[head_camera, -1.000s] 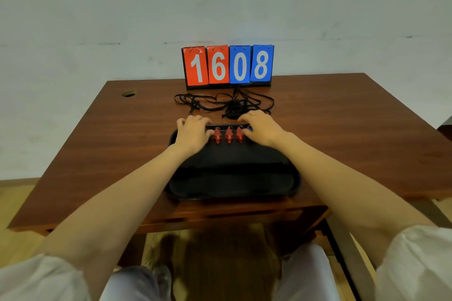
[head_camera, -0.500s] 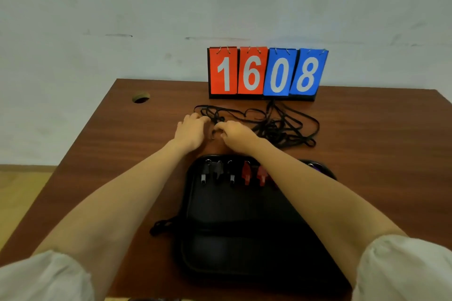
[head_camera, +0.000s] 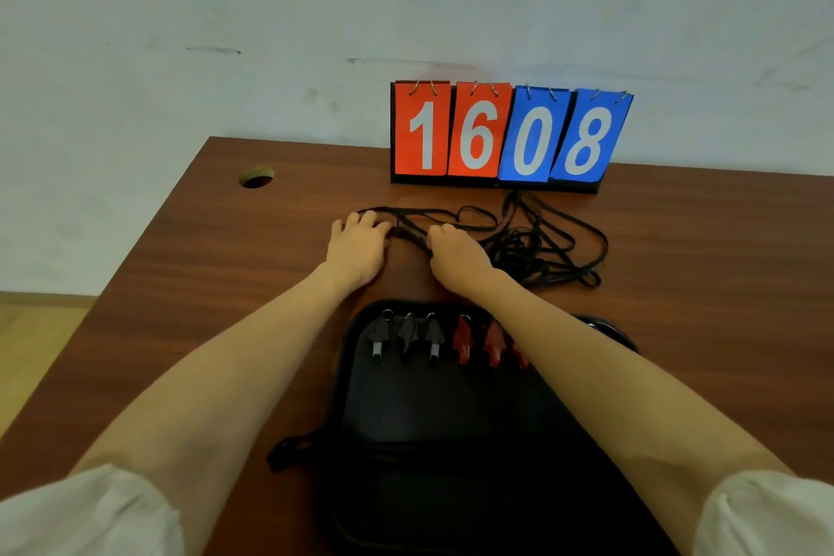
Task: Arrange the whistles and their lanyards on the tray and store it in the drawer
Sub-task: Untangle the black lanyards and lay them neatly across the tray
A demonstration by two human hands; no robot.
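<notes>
A black tray [head_camera: 451,442] lies on the wooden desk close to me. Along its far edge sit three black whistles [head_camera: 408,336] and, to their right, red whistles [head_camera: 478,339], partly hidden by my right forearm. Beyond the tray lies a tangle of black lanyards [head_camera: 532,246]. My left hand [head_camera: 359,246] and my right hand [head_camera: 453,251] both rest on the desk at the left end of the tangle, fingers curled on the cords. Whether each hand pinches a cord is hard to make out.
A flip scoreboard [head_camera: 507,133] reading 1608 stands at the back of the desk [head_camera: 225,284] against the wall. A round cable hole [head_camera: 256,177] is at the back left. A black strap [head_camera: 289,451] sticks out left of the tray.
Both hands left the whistles on the tray and moved forward onto the lanyards. My head moved closer and left, so the tray now looks nearer.
</notes>
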